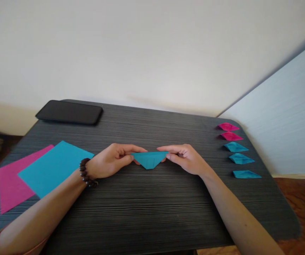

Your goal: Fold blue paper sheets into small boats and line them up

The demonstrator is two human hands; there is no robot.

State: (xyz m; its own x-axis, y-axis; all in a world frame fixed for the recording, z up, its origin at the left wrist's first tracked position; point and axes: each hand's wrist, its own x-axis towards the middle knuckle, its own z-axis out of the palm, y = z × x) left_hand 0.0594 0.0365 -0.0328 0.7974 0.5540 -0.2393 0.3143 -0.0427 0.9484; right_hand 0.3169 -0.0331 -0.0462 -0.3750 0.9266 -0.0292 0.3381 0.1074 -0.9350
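A folded piece of blue paper (149, 161) is held between my two hands above the middle of the dark table. Its long straight edge lies at the top, and it narrows to a short blunt edge below, with faint crease lines in the middle. My left hand (118, 159) pinches the left corner between thumb and fingers. At the right corner, my right hand (183, 157) grips the paper in the same way. Some fingertips are hidden behind the paper. A dark beaded bracelet (85, 173) circles my left wrist.
Flat blue paper (57, 168) overlaps a pink sheet (11, 184) on the left. A black phone (70, 112) lies at the back left. Along the right edge stand folded pink pieces (229, 126) and folded blue pieces (241, 158). A pale wall (152, 53) rises behind the table (152, 216).
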